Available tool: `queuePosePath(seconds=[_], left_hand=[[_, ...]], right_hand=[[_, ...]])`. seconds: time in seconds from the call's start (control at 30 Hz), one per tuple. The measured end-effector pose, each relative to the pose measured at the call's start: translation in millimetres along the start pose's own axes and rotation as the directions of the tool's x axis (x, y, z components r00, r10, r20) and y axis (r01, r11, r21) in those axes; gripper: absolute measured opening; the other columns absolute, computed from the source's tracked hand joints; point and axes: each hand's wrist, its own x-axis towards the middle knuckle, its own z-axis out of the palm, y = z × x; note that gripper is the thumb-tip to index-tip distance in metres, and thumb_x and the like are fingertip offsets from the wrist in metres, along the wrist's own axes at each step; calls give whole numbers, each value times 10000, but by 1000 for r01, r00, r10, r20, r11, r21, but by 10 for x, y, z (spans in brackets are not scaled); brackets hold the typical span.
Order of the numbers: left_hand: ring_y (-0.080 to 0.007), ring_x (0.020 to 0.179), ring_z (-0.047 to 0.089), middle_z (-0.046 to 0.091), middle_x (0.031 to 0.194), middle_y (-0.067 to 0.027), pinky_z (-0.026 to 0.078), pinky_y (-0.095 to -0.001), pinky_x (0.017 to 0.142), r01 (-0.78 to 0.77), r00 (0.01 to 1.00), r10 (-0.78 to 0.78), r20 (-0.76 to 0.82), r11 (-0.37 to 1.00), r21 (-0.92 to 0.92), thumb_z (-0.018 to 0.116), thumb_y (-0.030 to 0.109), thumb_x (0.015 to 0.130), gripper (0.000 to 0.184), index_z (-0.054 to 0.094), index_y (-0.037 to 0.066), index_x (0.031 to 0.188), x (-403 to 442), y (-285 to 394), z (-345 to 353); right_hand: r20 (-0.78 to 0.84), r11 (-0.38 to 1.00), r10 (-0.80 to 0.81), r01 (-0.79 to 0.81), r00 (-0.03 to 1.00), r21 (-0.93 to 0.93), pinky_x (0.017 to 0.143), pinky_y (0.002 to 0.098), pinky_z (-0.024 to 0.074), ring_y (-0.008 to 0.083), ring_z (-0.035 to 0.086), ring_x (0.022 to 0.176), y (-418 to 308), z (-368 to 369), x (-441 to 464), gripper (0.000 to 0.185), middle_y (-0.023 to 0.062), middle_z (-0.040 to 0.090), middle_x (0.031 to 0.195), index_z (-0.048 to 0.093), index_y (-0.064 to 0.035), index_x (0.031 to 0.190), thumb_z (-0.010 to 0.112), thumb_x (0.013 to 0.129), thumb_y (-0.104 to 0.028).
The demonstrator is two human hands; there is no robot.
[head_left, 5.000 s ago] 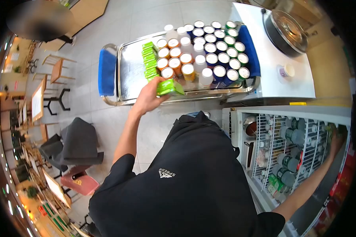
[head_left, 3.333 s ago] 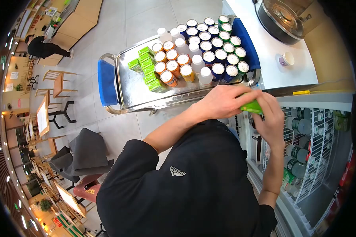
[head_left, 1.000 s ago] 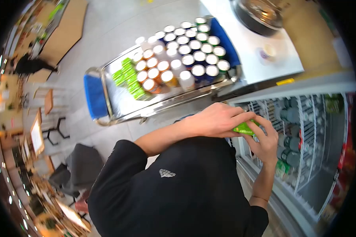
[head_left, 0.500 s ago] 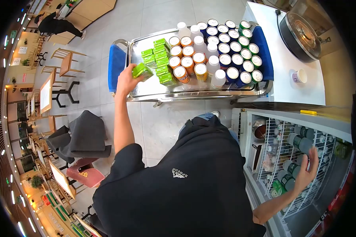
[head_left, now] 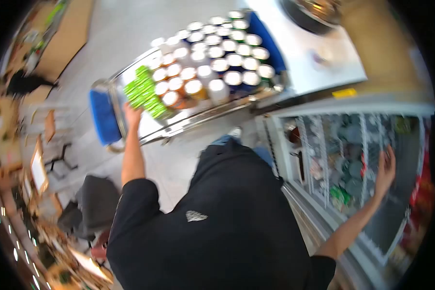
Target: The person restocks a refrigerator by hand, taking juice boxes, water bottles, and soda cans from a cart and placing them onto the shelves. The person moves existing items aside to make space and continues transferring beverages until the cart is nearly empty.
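Note:
On the metal cart (head_left: 191, 124), my left hand (head_left: 132, 114) is at the near-left edge of a cluster of green drink cartons (head_left: 151, 99). Its fingers are closed against a carton there, though motion blurs the contact. Beside the cartons stand orange cans (head_left: 188, 74), pale bottles with white caps (head_left: 218, 91), and dark blue and green cans (head_left: 234, 60). My right hand (head_left: 385, 169) reaches into the open refrigerator (head_left: 283, 126), above the white wire racks (head_left: 364, 164). Its fingers are apart, with nothing seen in them. Bottles (head_left: 355, 169) lie between the racks.
A white counter (head_left: 319, 72) with a dark lidded pan (head_left: 311, 14) and a blurred cup (head_left: 322, 58) adjoins the cart. Blue bins (head_left: 104, 116) hang at the cart's ends. A grey-covered chair (head_left: 97, 200) stands at the left, with a person (head_left: 26, 83) farther off.
The view has turned and blurred. My left hand has brought the green carton against the other cartons. My right hand remains in the refrigerator, fingers apart.

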Motion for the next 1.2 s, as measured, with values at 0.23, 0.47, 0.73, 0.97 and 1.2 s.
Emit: queuePosePath(seconds=[0.23,0.47,0.73,0.97,1.2], left_hand=[[-309,1167,537,515,1280,-233,428,-402,1012,-76,966,2,-257,958,-277,734,48,761,620,413,-29,1286,62,-381,60],[-164,976,625,664,1068,-123,482,-273,875,-182,983,143,-117,857,-482,644,77,908,267,586,-50,1136,-640,967,-242],[-138,956,628,672,1038,-87,494,-263,874,-125,901,309,305,858,-499,663,99,908,282,602,-20,1157,-1457,2038,49],[-161,957,654,684,1075,-98,515,-311,872,-377,603,631,489,765,-522,698,76,849,345,614,-6,1173,-1892,3107,478],[-236,1014,628,410,1421,-148,520,-348,891,-423,165,880,445,471,-774,795,90,730,805,378,46,1417,-2495,4070,385]], right_hand=[[-167,971,49,-86,985,-222,1012,372,413,280,526,1237,558,-348,690,630,183,548,1337,490,-16,1365,694,868,-347],[-177,744,-221,49,959,-666,982,379,435,344,544,1205,1676,-878,2099,647,233,564,1293,483,-9,1342,715,828,-327],[-511,639,-367,-189,777,-746,888,480,477,412,577,1066,1105,-198,1620,504,263,611,1106,625,-19,1107,719,805,-410],[-450,710,-542,100,709,-697,895,426,468,341,552,1062,68,124,585,467,171,580,1112,657,-90,1162,810,741,-220],[-74,809,-543,497,837,-315,925,393,458,308,569,1062,-1202,669,-671,557,144,576,1153,655,-49,1166,792,628,0]])
